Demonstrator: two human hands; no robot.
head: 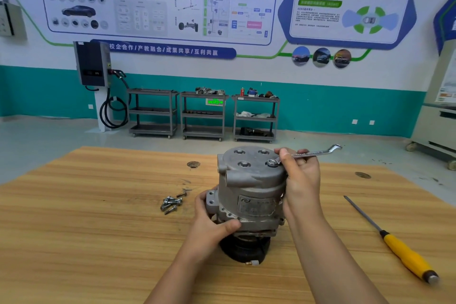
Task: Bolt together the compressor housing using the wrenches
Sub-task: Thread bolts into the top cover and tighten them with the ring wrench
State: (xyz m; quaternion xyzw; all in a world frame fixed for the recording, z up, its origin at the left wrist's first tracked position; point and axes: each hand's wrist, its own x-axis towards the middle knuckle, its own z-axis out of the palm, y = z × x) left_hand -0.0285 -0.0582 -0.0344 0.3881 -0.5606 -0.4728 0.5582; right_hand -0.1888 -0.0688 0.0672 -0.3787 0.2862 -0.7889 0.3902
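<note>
One compressor [251, 190] stands mid-surface [98, 205]. The left hand [214, 219] grips its lower flange. The right hand [301, 180] pinches one wrench [318, 153], ring end seated on one of four top bolts [244, 163]. Loose bolts [172, 203] lie piled to the left, count unclear. One screwdriver [399, 249] lies to the right.

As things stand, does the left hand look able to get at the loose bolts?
Probably yes: the bolts lie on open table beside the left hand, nothing between, but it grips the compressor housing.

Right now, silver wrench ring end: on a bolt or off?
On: silver wrench ring sits over a bolt atop the grey cast compressor housing.
</note>
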